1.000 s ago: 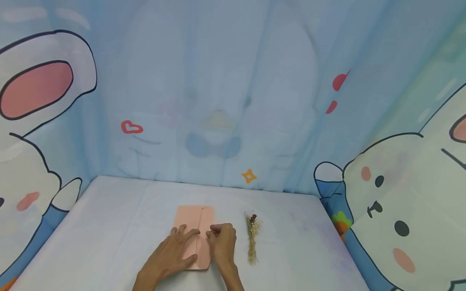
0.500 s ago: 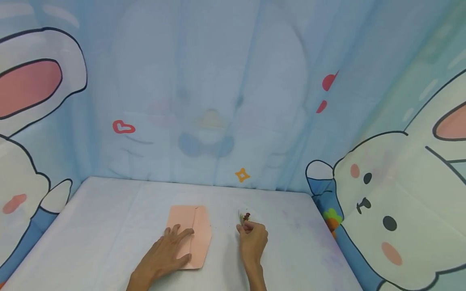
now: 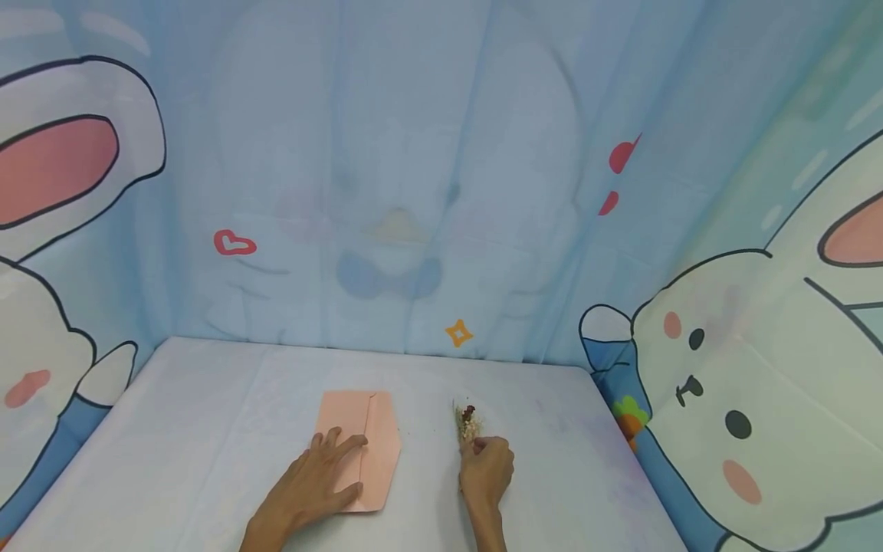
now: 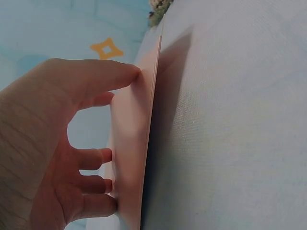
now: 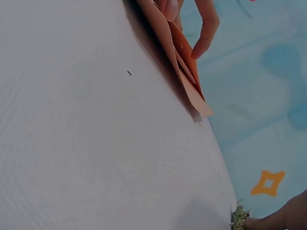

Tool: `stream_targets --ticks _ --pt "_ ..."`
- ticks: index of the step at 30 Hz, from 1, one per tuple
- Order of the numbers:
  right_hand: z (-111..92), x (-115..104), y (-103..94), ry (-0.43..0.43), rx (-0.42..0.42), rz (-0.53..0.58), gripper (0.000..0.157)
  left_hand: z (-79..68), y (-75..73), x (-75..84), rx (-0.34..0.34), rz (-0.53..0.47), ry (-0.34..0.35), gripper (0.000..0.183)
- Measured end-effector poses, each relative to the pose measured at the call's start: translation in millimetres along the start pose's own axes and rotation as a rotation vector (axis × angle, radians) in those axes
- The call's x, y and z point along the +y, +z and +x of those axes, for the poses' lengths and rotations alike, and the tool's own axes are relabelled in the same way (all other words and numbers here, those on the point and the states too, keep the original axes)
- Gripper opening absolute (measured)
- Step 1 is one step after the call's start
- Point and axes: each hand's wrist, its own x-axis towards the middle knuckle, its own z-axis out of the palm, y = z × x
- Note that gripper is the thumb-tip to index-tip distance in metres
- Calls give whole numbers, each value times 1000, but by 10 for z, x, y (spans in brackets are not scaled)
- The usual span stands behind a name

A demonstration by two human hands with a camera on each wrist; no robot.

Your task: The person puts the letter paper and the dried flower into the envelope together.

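A folded pink paper envelope lies on the white-covered table. My left hand rests on its left half, fingers spread and thumb near the lower edge. In the left wrist view the fingertips touch the upper face of the envelope. The right wrist view shows a gap along one side of the envelope, with a darker orange inside. To the right, my right hand pinches a small bunch of dried flowers by its stems. Dark red and cream heads stick out above the fingers, which hide most of the stems.
The white tablecloth runs back to a blue curtain printed with cartoon rabbits. Tiny dark specks lie on the cloth between envelope and flowers.
My right hand has left the envelope's right side, moved right to the dried flowers, then slid down toward their stems. The left hand has stayed on the envelope.
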Motion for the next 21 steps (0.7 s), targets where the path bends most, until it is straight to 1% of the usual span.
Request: stream_targets --ticks 4,10,15,21 --pt "5 27 20 -1 3 -24 14 2 0 6 0 -8 -4 59" --pt "17 19 40 -27 19 -41 9 12 -4 13 12 6 -1 59" --pt "13 28 64 -29 36 -58 7 17 8 5 22 13 17 58" --pt "24 43 76 -32 49 -25 6 16 9 14 25 4 16 59"
